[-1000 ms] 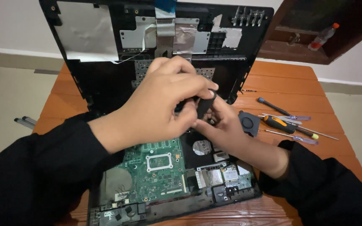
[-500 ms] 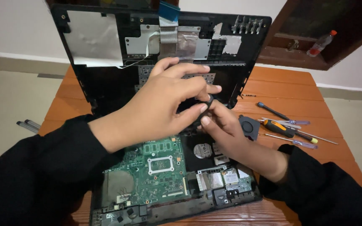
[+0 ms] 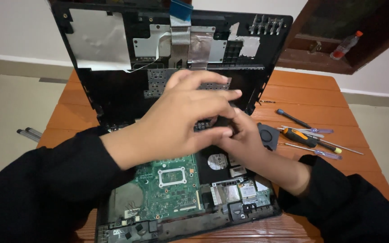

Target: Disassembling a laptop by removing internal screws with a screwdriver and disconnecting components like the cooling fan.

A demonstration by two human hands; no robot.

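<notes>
Pinched a small dark part (image 3: 220, 122) just beyond the far right corner of the green motherboard (image 3: 172, 184), raised a little off the chassis and mostly hidden by fingers. Closed the right hand (image 3: 244, 139) on it from below, fingertips together around its edge. Stretched the left hand (image 3: 185, 121) flat across its top, thumb tucked under; could not tell whether that hand truly clamped it or only touched it. Judged the strip-down well advanced. Already opened the black laptop base (image 3: 194, 227) that held the motherboard, and tilted the top cover (image 3: 113, 90) upright behind the motherboard, its foil patches and a flat ribbon cable (image 3: 180, 33) showing. Already taken out a black fan (image 3: 269, 135), set on the wooden table (image 3: 302, 85) right of the motherboard. Left seated: the motherboard itself, a small wireless card (image 3: 248, 190) at its near right, and a round silver disc (image 3: 217, 161) just right of it. Laid an orange-and-black screwdriver (image 3: 299, 136) and thinner drivers (image 3: 293, 118) further right, past the fan. Stood a clear plastic bottle (image 3: 345, 45) on a ledge far beyond and to the right.
</notes>
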